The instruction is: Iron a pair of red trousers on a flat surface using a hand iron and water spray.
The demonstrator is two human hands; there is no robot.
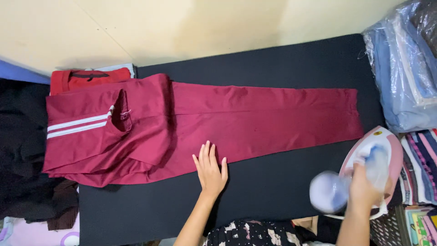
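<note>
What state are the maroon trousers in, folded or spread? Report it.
Mostly spread: the maroon trousers lie flat along the black board, with the waist end doubled over. The left hand presses the lower edge.

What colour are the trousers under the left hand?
Dark red trousers, with two white stripes near the waist end, clearest in the head view; left hand lies flat on them.

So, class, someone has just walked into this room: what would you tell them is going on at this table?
A person stands at a black padded table with a pair of dark red trousers with white side stripes laid out flat along it. The left hand rests flat, fingers spread, on the near edge of the trousers. The right hand grips something pale blue and blurred beside a pink and white iron, which sits at the table's right end. Folded clothes in a clear plastic bag lie beyond it.
</note>
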